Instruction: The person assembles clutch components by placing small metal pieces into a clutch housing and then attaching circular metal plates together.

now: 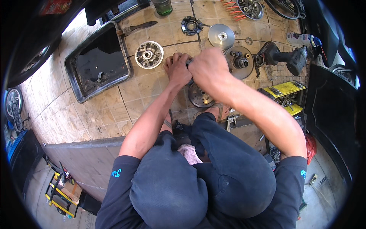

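Observation:
Close together over the tiled floor, my left hand (178, 69) and my right hand (209, 68) are both closed around a small dark part that their fingers mostly hide. Just below my right wrist lies a round metal clutch part (199, 96), partly covered by my forearm. Left of my hands rests a silver variator half (149, 55) with its ribbed inside facing up. Beyond them are a black slotted ramp plate (192, 25) and a shiny pulley disc (222, 36). A larger pulley with a central hub (241, 63) sits right of my right hand.
A black tray (125, 63) with dark liquid stands at left, a brush (138, 27) by its rim. Right are a cordless impact wrench (284, 57), a spray can (299, 39) and a yellow toolbox (284, 88). An orange spring (233, 10) and a green jar (162, 7) lie farther off.

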Demonstrator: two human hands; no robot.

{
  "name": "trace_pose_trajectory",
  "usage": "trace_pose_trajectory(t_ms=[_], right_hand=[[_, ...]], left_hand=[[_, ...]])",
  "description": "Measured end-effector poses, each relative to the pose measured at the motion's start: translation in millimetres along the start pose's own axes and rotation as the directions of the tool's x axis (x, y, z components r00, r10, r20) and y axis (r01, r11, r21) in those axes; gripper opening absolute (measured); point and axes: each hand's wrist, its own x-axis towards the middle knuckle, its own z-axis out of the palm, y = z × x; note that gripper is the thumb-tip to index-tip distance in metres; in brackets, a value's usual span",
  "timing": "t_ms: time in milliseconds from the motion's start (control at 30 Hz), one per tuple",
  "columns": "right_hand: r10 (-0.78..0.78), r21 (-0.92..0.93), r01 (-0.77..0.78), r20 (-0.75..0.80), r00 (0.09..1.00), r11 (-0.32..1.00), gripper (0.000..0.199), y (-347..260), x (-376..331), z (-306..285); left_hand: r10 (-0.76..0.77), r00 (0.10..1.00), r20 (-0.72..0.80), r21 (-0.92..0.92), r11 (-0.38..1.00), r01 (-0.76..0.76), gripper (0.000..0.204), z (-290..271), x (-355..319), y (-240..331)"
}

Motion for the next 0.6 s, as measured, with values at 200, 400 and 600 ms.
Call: trace_pose_trajectory(t_ms=[200, 400, 600], right_hand=[[0.304, 0.365, -0.357, 0.194, 0.932, 0.860, 0.026, 34.5, -85.8, -1.2], [0.410, 0.745, -0.351, 0.114, 0.905, 0.567, 0.037, 28.8, -118.3, 79.5], [0.469, 0.780, -0.347, 0.078, 0.880, 0.521, 0.030, 5.0, -96.0, 89.5]], left_hand=[[0.575, 0.812, 0.098, 0.171, 0.794, -0.583, 0.060, -19.2, 8.2, -12.2], [0.254, 0.958, -0.136, 0.258, 0.942, -0.213, 0.050, -14.0, -17.6, -19.8], [0.575, 0.818, 0.027, 0.362, 0.757, -0.544, 0.056, -24.3, 23.2, -27.7]])
